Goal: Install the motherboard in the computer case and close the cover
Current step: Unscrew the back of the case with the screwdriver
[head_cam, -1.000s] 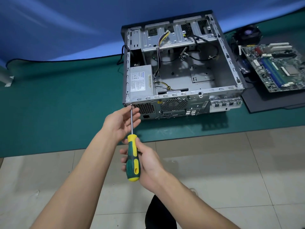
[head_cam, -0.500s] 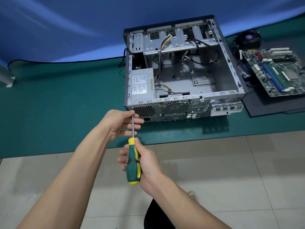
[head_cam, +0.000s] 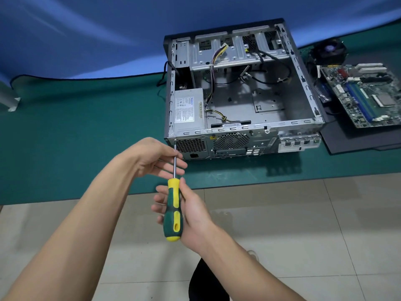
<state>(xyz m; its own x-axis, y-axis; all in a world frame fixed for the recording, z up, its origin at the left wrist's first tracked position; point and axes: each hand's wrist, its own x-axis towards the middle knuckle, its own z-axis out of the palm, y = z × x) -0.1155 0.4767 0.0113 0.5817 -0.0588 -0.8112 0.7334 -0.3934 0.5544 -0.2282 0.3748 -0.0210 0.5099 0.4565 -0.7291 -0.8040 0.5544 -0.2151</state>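
Your right hand [head_cam: 191, 213] grips the screwdriver [head_cam: 173, 209] handle; your left hand [head_cam: 158, 158] steadies its shaft with loosely curled fingers. Keep the tip square at the case [head_cam: 303, 83] corner.

A green mat [head_cam: 76, 137] covers the table, a blue cloth [head_cam: 86, 35] behind, tiled floor [head_cam: 303, 224] below.

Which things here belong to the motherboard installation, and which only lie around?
For the job:
- open grey metal computer case
- green motherboard on a black panel
- green-and-yellow screwdriver, held by the right hand, shaft steadied by the left hand

Lying about:
- black round cooler fan
- white bracket, far left
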